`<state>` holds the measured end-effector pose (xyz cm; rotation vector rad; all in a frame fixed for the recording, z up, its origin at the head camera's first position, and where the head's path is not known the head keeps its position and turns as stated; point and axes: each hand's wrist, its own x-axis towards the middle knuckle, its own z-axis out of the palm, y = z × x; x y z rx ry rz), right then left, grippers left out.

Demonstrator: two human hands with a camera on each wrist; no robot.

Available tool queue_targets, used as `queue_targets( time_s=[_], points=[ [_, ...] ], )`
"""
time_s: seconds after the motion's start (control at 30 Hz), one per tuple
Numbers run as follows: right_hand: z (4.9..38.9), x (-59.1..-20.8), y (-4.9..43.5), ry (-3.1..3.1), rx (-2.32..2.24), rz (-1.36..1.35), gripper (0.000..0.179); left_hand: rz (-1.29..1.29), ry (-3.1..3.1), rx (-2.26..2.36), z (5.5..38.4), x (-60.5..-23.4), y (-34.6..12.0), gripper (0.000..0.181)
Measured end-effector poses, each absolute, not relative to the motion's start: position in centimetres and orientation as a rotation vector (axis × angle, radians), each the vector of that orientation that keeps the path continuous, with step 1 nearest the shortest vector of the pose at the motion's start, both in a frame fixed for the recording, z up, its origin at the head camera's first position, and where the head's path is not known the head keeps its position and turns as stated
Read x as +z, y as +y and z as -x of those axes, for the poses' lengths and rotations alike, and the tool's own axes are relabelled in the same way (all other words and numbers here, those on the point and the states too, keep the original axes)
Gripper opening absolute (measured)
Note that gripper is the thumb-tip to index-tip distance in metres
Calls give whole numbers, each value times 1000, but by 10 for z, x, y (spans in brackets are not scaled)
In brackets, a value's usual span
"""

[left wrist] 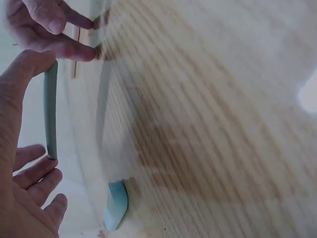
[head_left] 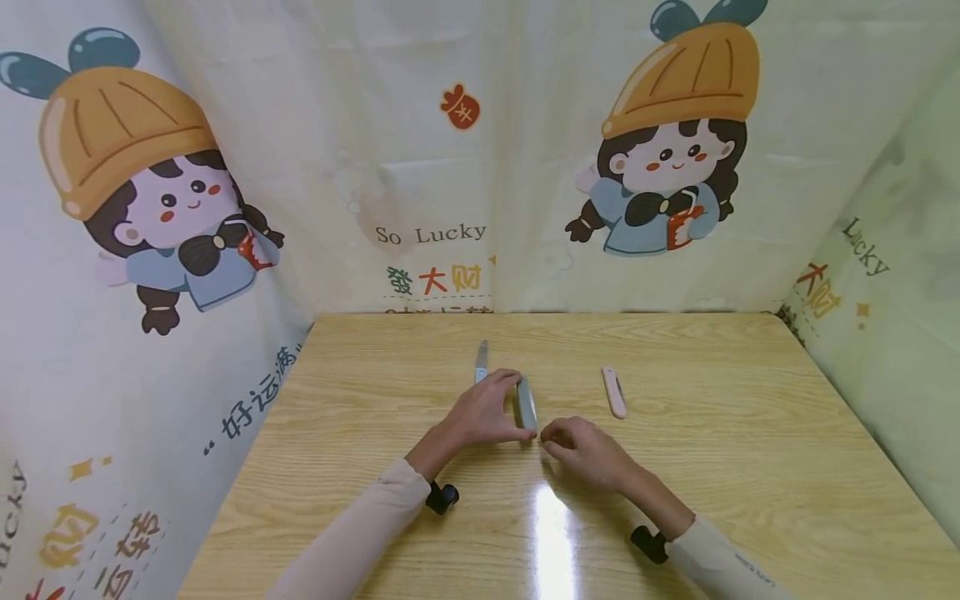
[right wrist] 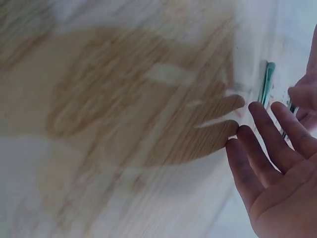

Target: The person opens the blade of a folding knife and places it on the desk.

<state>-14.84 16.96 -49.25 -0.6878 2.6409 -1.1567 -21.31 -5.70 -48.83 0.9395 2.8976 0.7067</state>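
Observation:
In the head view my left hand [head_left: 491, 410] pinches a grey-green folding knife [head_left: 527, 405] by its two ends, thumb on the near end and fingertips on the far end. The left wrist view shows this slim knife [left wrist: 50, 111] spanning the gap between thumb and fingers. Just right of it, my right hand [head_left: 588, 452] holds nothing; its fingers are loosely bent, with fingertips low over the table. Beyond the left hand lies a knife with a pale blue handle [head_left: 481, 374], blade out and pointing away. The left wrist view catches its teal handle [left wrist: 117, 206].
A pink folding knife [head_left: 613, 392] lies on the wooden table [head_left: 712, 417], to the right of and beyond the right hand. Printed curtains [head_left: 525, 167] hang behind the table and along both sides. Small dark cameras sit at both wrists.

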Motion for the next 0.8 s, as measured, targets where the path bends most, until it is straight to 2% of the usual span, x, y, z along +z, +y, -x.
queue_targets(
  time_s=[0.33, 0.57, 0.8],
  points=[
    [150, -490, 172, 2360, -1473, 631, 26, -1032, 2890, 692, 195, -481, -57, 89],
    [150, -491, 171, 2195, -1667, 448, 27, -1066, 2898, 780, 183, -480, -58, 86],
    [146, -490, 167, 2105, -1742, 350, 25, -991, 2697, 1098, 168, -478, -61, 88]
  ],
)
